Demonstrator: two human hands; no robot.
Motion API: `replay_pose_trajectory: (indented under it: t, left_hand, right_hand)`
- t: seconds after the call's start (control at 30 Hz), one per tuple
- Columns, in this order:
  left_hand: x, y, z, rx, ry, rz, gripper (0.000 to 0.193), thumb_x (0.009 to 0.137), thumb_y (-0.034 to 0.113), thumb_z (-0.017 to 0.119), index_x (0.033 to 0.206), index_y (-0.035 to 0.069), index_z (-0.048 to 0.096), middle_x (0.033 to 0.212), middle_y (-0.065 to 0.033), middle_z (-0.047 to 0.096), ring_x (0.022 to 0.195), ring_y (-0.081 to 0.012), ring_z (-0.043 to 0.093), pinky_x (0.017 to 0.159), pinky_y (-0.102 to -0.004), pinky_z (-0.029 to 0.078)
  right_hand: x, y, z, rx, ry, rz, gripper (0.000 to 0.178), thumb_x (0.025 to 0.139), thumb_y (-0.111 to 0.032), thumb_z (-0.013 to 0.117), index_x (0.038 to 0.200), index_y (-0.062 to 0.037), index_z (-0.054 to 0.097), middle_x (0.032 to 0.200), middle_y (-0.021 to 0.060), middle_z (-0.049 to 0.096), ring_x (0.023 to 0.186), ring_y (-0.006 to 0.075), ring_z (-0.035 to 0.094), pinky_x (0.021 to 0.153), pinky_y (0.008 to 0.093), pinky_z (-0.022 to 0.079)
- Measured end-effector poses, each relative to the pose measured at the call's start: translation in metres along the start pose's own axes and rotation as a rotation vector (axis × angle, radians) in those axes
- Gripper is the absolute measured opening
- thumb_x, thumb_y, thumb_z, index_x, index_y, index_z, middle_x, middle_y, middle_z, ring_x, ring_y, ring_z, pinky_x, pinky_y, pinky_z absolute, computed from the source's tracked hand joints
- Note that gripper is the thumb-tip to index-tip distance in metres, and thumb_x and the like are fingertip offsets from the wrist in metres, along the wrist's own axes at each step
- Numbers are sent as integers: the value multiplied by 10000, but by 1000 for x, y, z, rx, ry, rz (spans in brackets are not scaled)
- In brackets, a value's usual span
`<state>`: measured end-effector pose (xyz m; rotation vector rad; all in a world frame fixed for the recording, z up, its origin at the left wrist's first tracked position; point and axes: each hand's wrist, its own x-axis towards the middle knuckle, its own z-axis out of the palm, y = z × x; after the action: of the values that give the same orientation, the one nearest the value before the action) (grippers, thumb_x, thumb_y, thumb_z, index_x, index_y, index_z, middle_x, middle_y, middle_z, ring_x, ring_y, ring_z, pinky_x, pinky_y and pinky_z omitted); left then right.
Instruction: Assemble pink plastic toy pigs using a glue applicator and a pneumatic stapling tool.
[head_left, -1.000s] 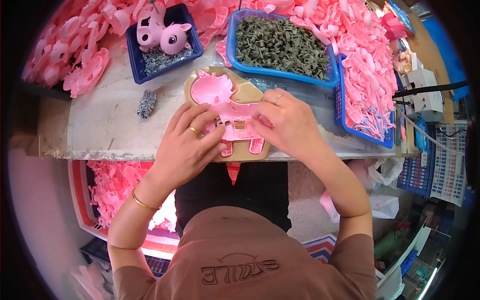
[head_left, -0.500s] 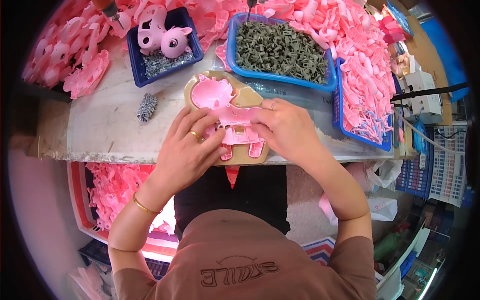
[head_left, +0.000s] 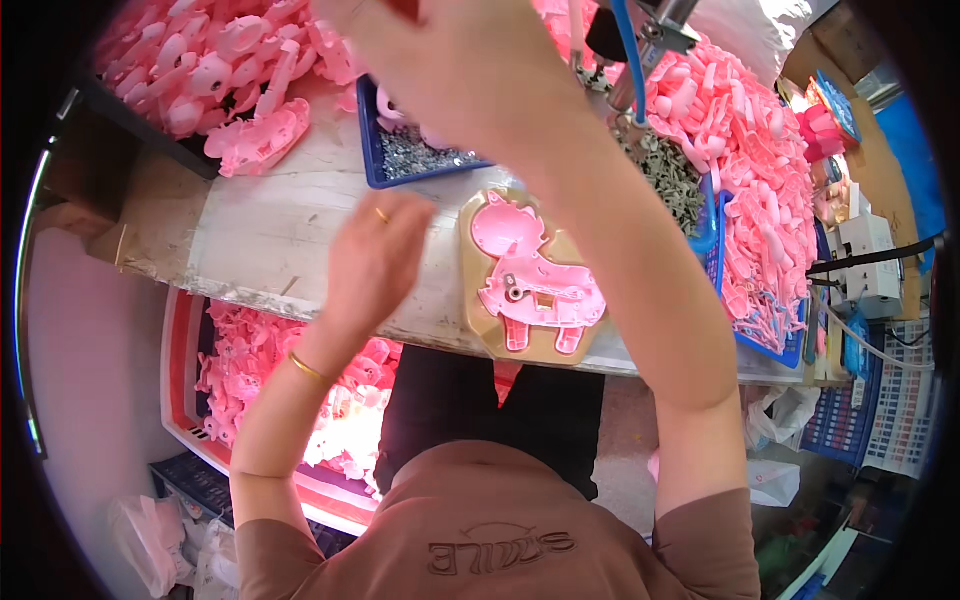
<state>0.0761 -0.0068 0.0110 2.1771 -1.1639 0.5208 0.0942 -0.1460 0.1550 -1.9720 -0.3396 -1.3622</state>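
A pink half shell of a toy animal [head_left: 540, 272], with a round hollow head and two short legs, lies open side up in a tan moulded holder [head_left: 478, 335]. Inside its body sits a small ring-shaped part [head_left: 514, 293] with a dark centre. My left hand [head_left: 385, 240] is on the table left of the holder, its fingers drawn together downward; whatever is under them is hidden. My right hand [head_left: 430, 60] is raised over the screw tray at the upper edge, blurred and cut off. A red patch [head_left: 404, 8] shows at its fingers, its kind unclear.
A dark blue tray [head_left: 375, 160] holds small metal screws. Grey-green parts [head_left: 675, 180] fill a blue tray partly behind my right forearm. A metal tool with a blue hose [head_left: 655, 45] hangs above it. Pink parts [head_left: 735, 150] heap at right, more [head_left: 230, 70] at left.
Both hands have left the pink shell. My right hand has swung up and left to the top edge; my left hand has moved toward the screw pile's place. The view has shifted.
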Motion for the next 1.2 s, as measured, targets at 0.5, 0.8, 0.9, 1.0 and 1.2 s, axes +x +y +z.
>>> replay_pose_trajectory:
  t: [0.5, 0.8, 0.9, 1.0, 1.2]
  left_hand:
    - [94, -73, 27, 550, -569, -51, 268, 717, 297, 831, 914, 123, 775, 1022, -45, 722, 1099, -214, 591, 912, -365, 439]
    - [76, -53, 11, 452, -407, 68, 139, 824, 256, 714, 857, 125, 744, 900, -37, 704, 967, -235, 622, 800, -399, 468]
    - [61, -22, 11, 219, -174, 271, 154, 822, 272, 707, 831, 119, 694, 851, -12, 656, 891, -227, 603, 783, -397, 470]
    - [46, 16, 16, -61, -80, 381, 172, 786, 260, 740, 821, 119, 649, 829, -8, 612, 842, -221, 576, 746, -344, 483]
    - [26, 45, 22, -352, -73, 263, 173, 768, 193, 776, 853, 84, 671, 837, -36, 658, 837, -253, 607, 735, -367, 509]
  right_hand:
    - [-10, -4, -66, 453, -436, 630, 308, 892, -90, 732, 1150, 9, 597, 914, 13, 656, 795, 40, 606, 680, 218, 502]
    - [-23, 21, -90, 318, -490, 537, 308, 910, -204, 697, 1101, 21, 607, 959, 77, 694, 884, 126, 665, 812, 294, 539]
    - [-31, 12, -81, 670, -393, 631, 290, 930, -178, 631, 1125, 28, 574, 900, 80, 675, 823, 134, 645, 755, 298, 522]
    - [-34, 9, -94, 717, -537, 621, 284, 933, -163, 575, 1135, 35, 546, 833, 76, 642, 758, 141, 616, 699, 294, 490]
    - [-51, -14, -103, 712, -333, 746, 257, 874, -60, 633, 1104, 38, 573, 747, 21, 596, 639, 77, 560, 606, 236, 452]
